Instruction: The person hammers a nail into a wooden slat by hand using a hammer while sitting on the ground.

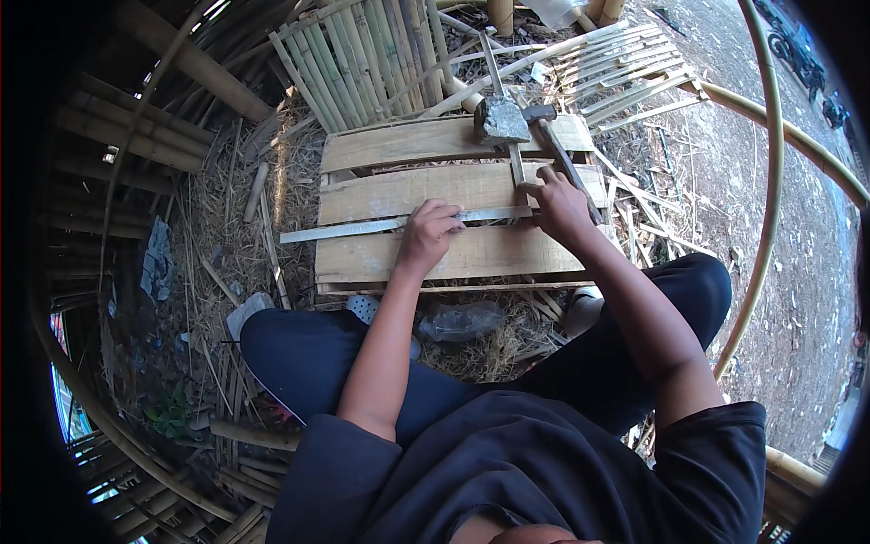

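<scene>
A thin pale bamboo strip (344, 230) lies crosswise over a low wooden slat table (381, 195). My left hand (430, 238) is closed on the middle of the strip. At the strip's right end is my right hand (559, 207), its fingers bent around that end; the exact grip is partly hidden. Its index finger reaches to the lower end of a long narrow flat piece (517, 163) that runs away from me. A grey stone block (501, 120) rests on that piece. Just right of the block lies a hammer (560, 154) with a dark head and wooden handle.
Behind the table stand a bamboo slat panel (358, 63) and a stack of split bamboo (621, 68). A bent bamboo pole (768, 199) arches at the right. Straw and scraps (240, 172) cover the ground at left. A clear plastic bag (460, 320) lies between my legs.
</scene>
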{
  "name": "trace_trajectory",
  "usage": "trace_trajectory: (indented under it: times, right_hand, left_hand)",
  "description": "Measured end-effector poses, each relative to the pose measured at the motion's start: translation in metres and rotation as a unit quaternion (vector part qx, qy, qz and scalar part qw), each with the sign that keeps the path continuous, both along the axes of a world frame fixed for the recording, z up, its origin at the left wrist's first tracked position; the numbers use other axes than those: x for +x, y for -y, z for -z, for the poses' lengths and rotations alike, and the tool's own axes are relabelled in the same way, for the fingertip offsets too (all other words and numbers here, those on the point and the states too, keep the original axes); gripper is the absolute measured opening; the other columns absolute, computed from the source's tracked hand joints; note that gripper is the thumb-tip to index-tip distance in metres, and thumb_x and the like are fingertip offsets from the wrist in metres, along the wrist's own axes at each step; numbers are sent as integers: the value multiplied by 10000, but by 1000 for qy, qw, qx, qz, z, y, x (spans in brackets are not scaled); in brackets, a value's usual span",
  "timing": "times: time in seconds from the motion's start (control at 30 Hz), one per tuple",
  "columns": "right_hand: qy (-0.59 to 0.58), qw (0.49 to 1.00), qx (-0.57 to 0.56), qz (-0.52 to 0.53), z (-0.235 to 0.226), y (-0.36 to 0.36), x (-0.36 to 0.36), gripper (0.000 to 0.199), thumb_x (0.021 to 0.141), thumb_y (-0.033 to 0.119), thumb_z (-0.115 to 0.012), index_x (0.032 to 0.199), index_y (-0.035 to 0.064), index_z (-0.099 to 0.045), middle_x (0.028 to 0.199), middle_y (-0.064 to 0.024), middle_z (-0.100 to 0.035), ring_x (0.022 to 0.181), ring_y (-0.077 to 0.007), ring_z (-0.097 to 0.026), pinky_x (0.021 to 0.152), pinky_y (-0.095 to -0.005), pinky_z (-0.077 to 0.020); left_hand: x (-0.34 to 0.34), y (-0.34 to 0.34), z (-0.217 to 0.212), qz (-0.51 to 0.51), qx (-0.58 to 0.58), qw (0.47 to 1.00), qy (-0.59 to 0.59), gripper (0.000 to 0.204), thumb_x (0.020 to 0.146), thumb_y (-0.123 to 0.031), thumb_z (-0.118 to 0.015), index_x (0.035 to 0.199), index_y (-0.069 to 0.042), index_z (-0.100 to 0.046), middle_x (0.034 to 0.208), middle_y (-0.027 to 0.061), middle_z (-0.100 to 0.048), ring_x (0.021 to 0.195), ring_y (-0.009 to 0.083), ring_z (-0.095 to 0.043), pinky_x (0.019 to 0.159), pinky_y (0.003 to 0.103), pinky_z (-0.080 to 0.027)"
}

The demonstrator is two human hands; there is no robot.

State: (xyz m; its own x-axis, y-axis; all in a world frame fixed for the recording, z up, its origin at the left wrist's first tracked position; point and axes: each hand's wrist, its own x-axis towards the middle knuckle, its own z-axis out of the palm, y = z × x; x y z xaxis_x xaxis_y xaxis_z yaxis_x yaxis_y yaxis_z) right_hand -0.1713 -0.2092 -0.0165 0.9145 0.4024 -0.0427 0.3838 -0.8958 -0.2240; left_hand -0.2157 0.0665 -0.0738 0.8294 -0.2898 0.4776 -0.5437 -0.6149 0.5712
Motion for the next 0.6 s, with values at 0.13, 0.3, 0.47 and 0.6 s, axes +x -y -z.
trace_trajectory:
  times: [0.13, 0.3, 0.47, 0.6]
  right_hand:
    - [36, 998, 14, -43, 16, 5, -1, 416, 731, 281, -856, 1136, 229, -774, 1353, -88, -649, 1135, -313, -655, 850, -440, -576]
    - [-11, 996, 48, -69, 11, 1, -3, 178, 822, 231, -748, 988, 230, -813, 1388, -111, -648, 1017, -325, -714, 784, -432, -590]
    - [17, 996, 18, -85, 18, 10, -3, 144, 874, 227, -693, 963, 231, -806, 1384, -133, -642, 837, -342, -733, 712, -445, -584]
    - [27, 995, 0, -92, 27, 7, -5, 162, 880, 150, -657, 968, 216, -777, 1385, -108, -638, 888, -318, -728, 738, -437, -585]
  left_hand:
    - [0, 3, -7, -11, 48, 998, 50, 133, 689, 5, -809, 806, -46, -771, 1024, 85, -774, 1032, 280, -681, 887, 401, -556]
    - [2, -7, 2, 14, -30, 999, -6, 122, 698, 30, -793, 795, -40, -770, 1044, 93, -772, 1124, 307, -672, 941, 402, -553]
    - [2, -1, -2, 40, -62, 996, -56, 132, 745, 67, -766, 847, -16, -779, 1112, 116, -768, 1296, 327, -605, 1041, 410, -524]
    - [2, -3, -1, 39, -69, 995, -57, 142, 719, 91, -750, 809, -17, -773, 1078, 119, -771, 1276, 334, -618, 1024, 405, -538]
